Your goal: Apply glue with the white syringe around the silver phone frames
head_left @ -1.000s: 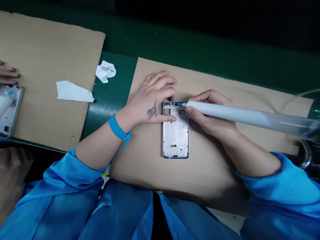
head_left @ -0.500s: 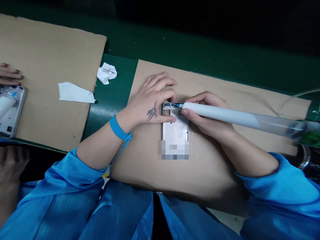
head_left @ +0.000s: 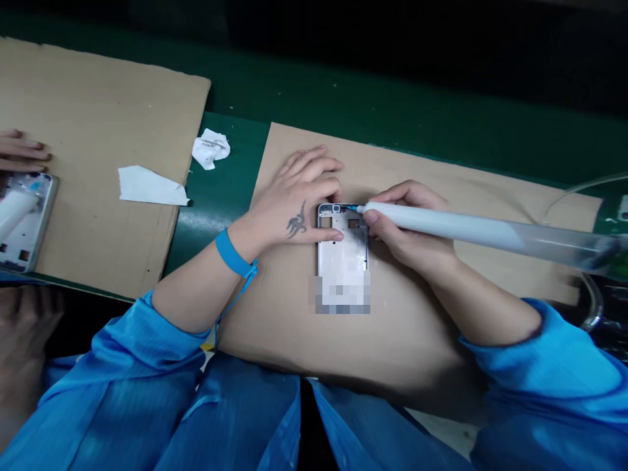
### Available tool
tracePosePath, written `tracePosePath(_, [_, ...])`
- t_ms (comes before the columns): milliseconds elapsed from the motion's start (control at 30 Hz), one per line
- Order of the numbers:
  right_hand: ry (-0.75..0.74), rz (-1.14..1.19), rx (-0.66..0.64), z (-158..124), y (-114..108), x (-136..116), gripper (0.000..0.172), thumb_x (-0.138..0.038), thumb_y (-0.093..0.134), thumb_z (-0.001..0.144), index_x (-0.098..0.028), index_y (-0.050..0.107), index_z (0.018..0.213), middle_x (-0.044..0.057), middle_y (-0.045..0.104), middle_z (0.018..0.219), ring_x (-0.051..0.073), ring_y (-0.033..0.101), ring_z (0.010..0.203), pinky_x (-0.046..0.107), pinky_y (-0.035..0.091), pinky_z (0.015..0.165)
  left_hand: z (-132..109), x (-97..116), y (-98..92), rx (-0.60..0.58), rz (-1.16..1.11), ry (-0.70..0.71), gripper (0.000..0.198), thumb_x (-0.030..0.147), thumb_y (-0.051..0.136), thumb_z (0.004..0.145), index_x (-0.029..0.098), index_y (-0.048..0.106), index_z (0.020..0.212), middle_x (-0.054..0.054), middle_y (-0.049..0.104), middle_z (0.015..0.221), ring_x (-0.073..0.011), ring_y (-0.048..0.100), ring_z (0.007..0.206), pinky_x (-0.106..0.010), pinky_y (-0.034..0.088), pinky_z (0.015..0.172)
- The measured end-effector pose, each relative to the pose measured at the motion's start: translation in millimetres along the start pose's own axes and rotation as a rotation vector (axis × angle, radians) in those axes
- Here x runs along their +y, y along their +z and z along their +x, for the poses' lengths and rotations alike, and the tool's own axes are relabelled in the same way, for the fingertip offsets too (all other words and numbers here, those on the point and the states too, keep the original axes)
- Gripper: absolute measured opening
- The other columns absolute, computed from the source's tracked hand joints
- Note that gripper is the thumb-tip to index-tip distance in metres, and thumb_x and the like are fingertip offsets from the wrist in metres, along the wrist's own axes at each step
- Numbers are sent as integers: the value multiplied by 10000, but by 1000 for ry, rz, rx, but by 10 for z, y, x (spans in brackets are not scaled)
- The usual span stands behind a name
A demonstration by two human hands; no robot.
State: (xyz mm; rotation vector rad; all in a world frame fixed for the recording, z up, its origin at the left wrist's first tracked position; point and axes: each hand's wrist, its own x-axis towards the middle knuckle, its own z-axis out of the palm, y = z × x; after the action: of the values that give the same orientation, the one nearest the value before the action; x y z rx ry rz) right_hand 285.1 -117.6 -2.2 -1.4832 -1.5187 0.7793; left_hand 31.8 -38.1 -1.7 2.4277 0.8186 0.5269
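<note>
A silvery phone frame [head_left: 350, 255] lies flat on the cardboard, its lower end blurred by a mosaic. My left hand [head_left: 304, 196] grips its upper left: the thumb rests across the frame, the bent index finger is at the top edge, and the other fingers are spread over the cardboard. In my right hand [head_left: 412, 222] is a large white dispensing syringe [head_left: 451, 222], held like a pen and slanting off to the right. Its blue needle tip [head_left: 352, 208] is at the frame's top edge, right of a small square cutout.
Cardboard [head_left: 284, 314] covers the green bench [head_left: 235, 196]. Crumpled tissue [head_left: 210, 148] and a white paper strip [head_left: 151, 186] lie to the left. Further left, a co-worker's hand [head_left: 22, 152] is by another phone frame [head_left: 42, 222]. A thin hose [head_left: 574, 190] curves at the right.
The syringe tip has shifted slightly rightward along the frame's top edge, my right hand moving with it. My left hand keeps its hold. The whole view has shifted a little.
</note>
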Motion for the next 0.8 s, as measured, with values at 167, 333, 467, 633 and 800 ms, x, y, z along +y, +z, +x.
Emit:
tracePosePath(167, [-69,130,16,-77,-101,77,502,-806,778,956,-320,741,1072,29,810,809,221,723,556,379,610,500,7,-55,-22,129,-19,-60,574,776,589,1100,254,747,1276,-145,731,1538,-385,543,1640,-621,387,1418])
tracePosePath(333, [-351,-4,-292,-115,-147,65,496,-631,792,1040,-314,752,1420,59,895,1041,292,898,934,472,755,908,-41,-287,-27,301,120,-158,451,580,509,1144,266,723,1387,-146,709,1530,-369,593,1559,-596,401,1414])
tracePosePath(467, [-255,-190,-122,19,-123,184,512,-590,784,1047,-283,726,1453,85,906,1130,308,889,1128,485,737,1017,-62,-332,13,263,216,-187,427,397,575,1057,190,721,1401,-193,656,1627,-421,530,1632,-620,391,1409])
tracePosePath(633, [-124,-266,153,485,-401,393,596,-669,773,990,-261,692,1416,107,894,1152,381,871,1136,618,719,1004,-29,-140,-7,205,295,-256,441,308,564,1036,137,729,1408,-216,656,1645,-413,548,1625,-617,418,1386])
tracePosePath(800, [-213,-231,60,863,-672,155,417,-624,789,1000,-326,713,1281,42,880,1099,327,867,1088,490,735,892,-24,-34,-4,74,284,-320,807,640,737,1038,120,613,1642,-256,456,1835,-497,305,1780,-714,240,1461])
